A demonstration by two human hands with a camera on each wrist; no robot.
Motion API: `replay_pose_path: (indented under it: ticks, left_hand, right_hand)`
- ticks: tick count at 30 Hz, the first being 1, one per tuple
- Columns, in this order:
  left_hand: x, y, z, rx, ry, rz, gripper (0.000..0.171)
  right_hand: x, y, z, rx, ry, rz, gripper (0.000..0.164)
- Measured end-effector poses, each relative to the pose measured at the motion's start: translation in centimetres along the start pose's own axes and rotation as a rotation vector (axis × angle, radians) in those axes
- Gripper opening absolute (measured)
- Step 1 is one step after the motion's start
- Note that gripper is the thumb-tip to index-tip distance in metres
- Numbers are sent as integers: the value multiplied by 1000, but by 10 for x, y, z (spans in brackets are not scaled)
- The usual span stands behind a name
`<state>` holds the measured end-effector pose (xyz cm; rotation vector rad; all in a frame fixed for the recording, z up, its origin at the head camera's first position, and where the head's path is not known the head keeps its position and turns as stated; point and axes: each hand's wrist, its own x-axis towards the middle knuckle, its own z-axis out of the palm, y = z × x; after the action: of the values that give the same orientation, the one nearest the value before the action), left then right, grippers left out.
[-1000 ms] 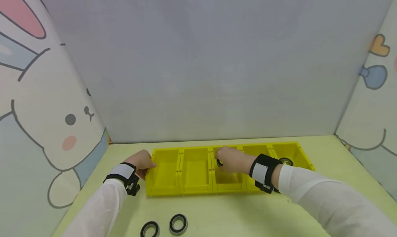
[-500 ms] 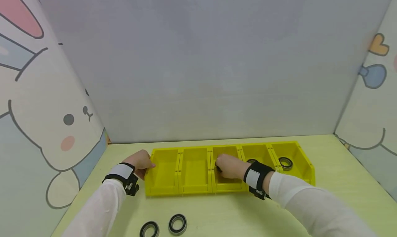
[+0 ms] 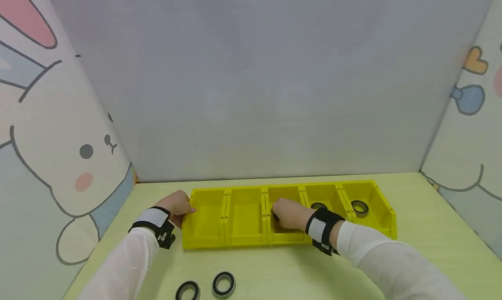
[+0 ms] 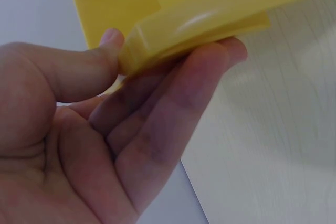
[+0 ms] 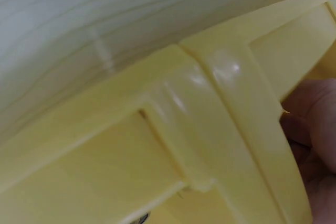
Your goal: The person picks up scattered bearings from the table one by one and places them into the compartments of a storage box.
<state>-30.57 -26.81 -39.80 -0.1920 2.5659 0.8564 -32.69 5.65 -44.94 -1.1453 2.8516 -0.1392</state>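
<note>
A yellow bin row (image 3: 247,240) with several compartments stands on the table. At its left end, my left hand (image 3: 175,205) pinches the side wall. The left wrist view shows the thumb inside the wall and the fingers (image 4: 173,114) underneath it. My right hand (image 3: 291,213) reaches into the middle compartment and holds a bearing, of which only a dark sliver (image 3: 275,215) shows. In the right wrist view the hand (image 5: 321,129) is partly hidden behind the bin walls. One bearing (image 3: 318,204) lies in the compartment to its right, another bearing (image 3: 360,215) in the rightmost.
Two loose ball bearings, a left one (image 3: 188,283) and a right one (image 3: 216,285), lie on the pale table (image 3: 266,274) in front of the bins. A grey wall (image 3: 274,95) rises behind, with cartoon-printed panels at both sides.
My right hand has lowered deeper into the middle compartment with the bearing, and its wrist has shifted left, uncovering the bearings on the right. The left hand keeps its grip on the bin wall.
</note>
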Motion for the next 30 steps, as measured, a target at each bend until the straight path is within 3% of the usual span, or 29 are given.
replay_pose_path:
  ticks: [6, 10, 15, 19, 24, 30]
  left_hand:
    - [3, 2, 1, 19, -1, -8, 21]
    - [2, 3, 1, 20, -5, -6, 24]
    - [1, 3, 0, 16, -6, -18, 28]
    - [1, 2, 0, 13, -8, -26, 29]
    - [0, 2, 0, 11, -10, -31, 29]
    - [-1, 4, -1, -4, -16, -31, 29]
  right_hand:
    - [-1, -1, -5, -38, -66, 63, 12]
    - [-7, -7, -21, -68, -61, 108, 11]
    - [-20, -23, -49, -144, 72, 101, 49]
    - [-29, -43, -61, -249, 138, -4, 76]
    - [-36, -70, -53, -319, 185, -209, 78]
    - [-41, -99, -35, -238, 128, -366, 78]
